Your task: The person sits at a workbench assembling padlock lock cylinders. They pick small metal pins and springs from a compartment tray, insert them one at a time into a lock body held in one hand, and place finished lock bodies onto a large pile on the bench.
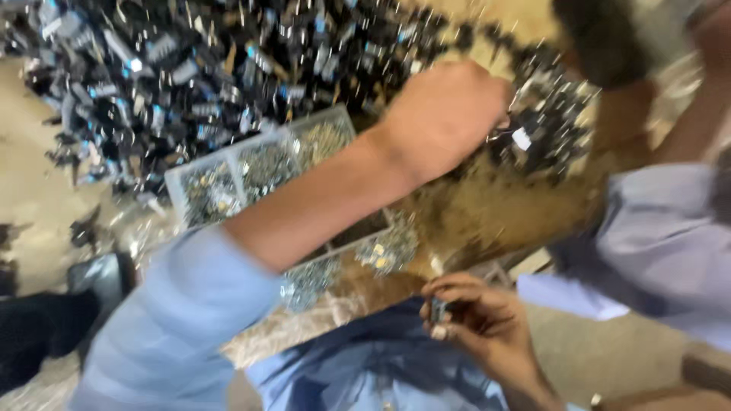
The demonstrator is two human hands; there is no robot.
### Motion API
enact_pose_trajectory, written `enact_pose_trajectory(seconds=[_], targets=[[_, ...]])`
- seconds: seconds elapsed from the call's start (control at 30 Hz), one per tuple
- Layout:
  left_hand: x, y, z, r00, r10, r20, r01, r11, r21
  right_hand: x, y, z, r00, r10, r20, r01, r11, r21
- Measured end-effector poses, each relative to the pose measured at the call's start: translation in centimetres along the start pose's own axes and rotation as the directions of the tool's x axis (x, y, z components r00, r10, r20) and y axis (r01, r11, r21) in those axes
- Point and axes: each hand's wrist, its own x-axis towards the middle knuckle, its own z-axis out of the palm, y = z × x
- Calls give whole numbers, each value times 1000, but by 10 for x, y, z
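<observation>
We reach our left hand (445, 114) into the heap of small dark parts (228, 68), its grip unclear, while our right hand (476, 323) pinches one small part (438, 310) near the divided screw tray (266, 164), the heap remaining large.

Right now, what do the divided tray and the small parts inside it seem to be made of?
The divided tray looks like clear plastic: its walls are pale and see-through. The small parts inside look like bright metal, silvery with glints, a few yellowish; blur hides their shape. The left hand reaches over the tray.
</observation>
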Motion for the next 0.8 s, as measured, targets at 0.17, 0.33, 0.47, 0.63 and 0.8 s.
enact_pose_trajectory(seconds=[0.17,0.33,0.47,0.63,0.8], targets=[[-143,45,-114,990,-85,-117,71,990,-118,0,-8,17,998,59,22,-59,998,14],[-209,60,-127,920,-361,155,380,916,-126,6,-12,20,999,42,27,-43,998,43],[-163,53,-95,952,-240,191,274,945,-180,1,-19,17,1000,-4,-2,4,1000,24],[-52,9,-11,982,-54,-183,-40,878,-476,-13,-22,17,998,-61,-26,61,998,30],[3,-52,68,959,62,-277,-85,994,-72,-23,-18,25,998,-3,-68,2,1000,-15]])
